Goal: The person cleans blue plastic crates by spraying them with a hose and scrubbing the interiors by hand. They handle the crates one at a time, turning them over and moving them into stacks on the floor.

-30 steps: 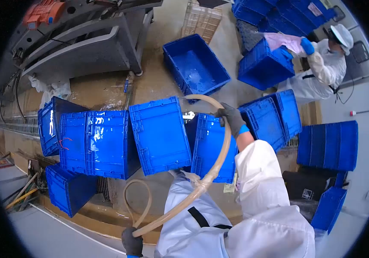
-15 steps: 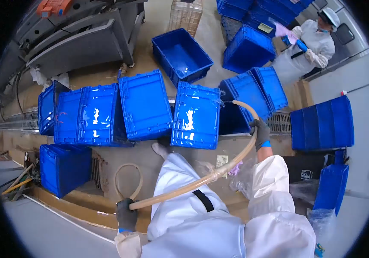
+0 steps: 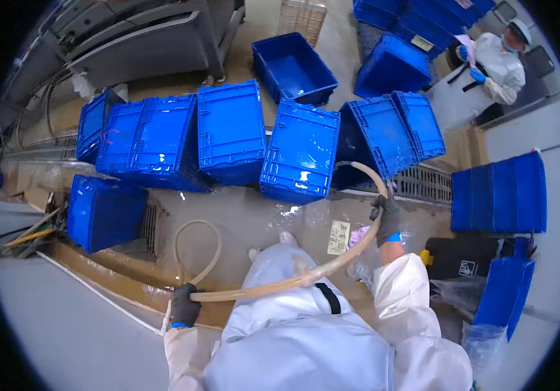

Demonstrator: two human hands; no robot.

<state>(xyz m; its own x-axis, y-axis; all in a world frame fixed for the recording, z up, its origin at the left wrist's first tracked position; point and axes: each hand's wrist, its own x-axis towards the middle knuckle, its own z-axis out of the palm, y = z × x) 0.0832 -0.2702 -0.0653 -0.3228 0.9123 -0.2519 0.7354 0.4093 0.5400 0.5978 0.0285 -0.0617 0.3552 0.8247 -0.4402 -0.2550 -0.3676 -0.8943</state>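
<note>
A long beige hose (image 3: pixel 306 279) runs across my front. My right hand (image 3: pixel 386 218), in a dark glove, is wrapped round it close to its outlet end. That end points at the blue crates, by the dark opening of a crate (image 3: pixel 384 133) lying on its side. My left hand (image 3: pixel 185 305), also gloved, grips the hose farther back, where a loop of it hangs down to the floor. A wet blue crate (image 3: pixel 301 153) stands on its side ahead of me, with more crates (image 3: pixel 231 130) in the row to its left.
An open blue crate (image 3: pixel 295 70) lies beyond the row. A co-worker (image 3: pixel 482 75) in white stands at the upper right. Stacked crates (image 3: pixel 498 194) are at the right, one crate (image 3: pixel 105 212) at the left. A floor drain grate (image 3: pixel 423 186) and a metal machine (image 3: pixel 143 52) are also there.
The view has shifted, so the crates sit slightly higher and mostly farther right. Both hands keep hold of the hose. The co-worker's hands and the pink item have moved closer to the body.
</note>
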